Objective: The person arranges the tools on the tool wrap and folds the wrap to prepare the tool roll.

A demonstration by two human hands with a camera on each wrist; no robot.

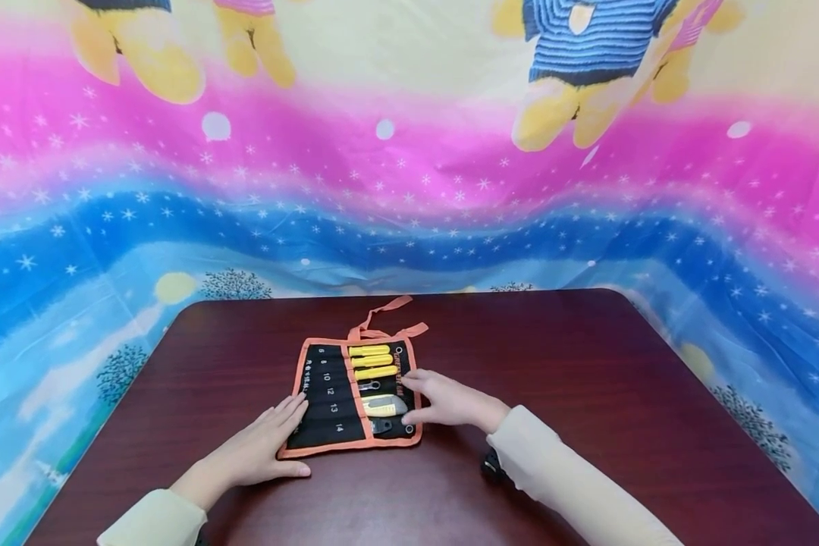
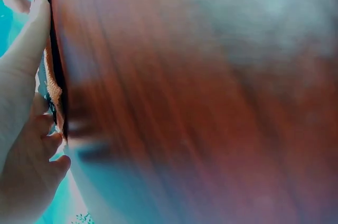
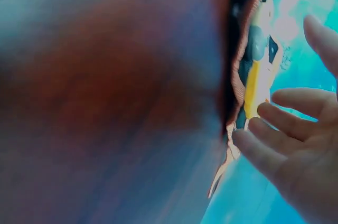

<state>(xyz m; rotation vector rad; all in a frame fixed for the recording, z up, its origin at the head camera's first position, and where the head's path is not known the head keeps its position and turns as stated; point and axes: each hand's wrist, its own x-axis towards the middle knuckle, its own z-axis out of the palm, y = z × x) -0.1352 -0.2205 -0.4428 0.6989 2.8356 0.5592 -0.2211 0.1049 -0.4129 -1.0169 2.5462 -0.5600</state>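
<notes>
A black tool pouch [image 1: 319, 428] with orange trim lies unrolled on the table, numbers printed down its left part. From its pockets stick out several yellow handles [image 1: 374, 362], a wrench end [image 1: 370, 386], a utility knife [image 1: 387, 406] and a dark tool end [image 1: 381, 426]. My left hand [image 1: 259, 449] rests on the pouch's left edge with extended fingers, its thumb by the lower corner. Over the right edge, my right hand [image 1: 450, 400] has its fingers spread near the knife and handles, holding nothing; whether the fingertips touch cannot be told. The right wrist view shows those fingers [image 3: 290, 123] beside the pouch.
Orange tie ribbons [image 1: 365, 321] trail from the pouch's far edge. Around it spreads a dark reddish-brown table [image 1: 553, 356] with rounded far corners. A patterned cloth backdrop [image 1: 450, 250] hangs behind and along both sides.
</notes>
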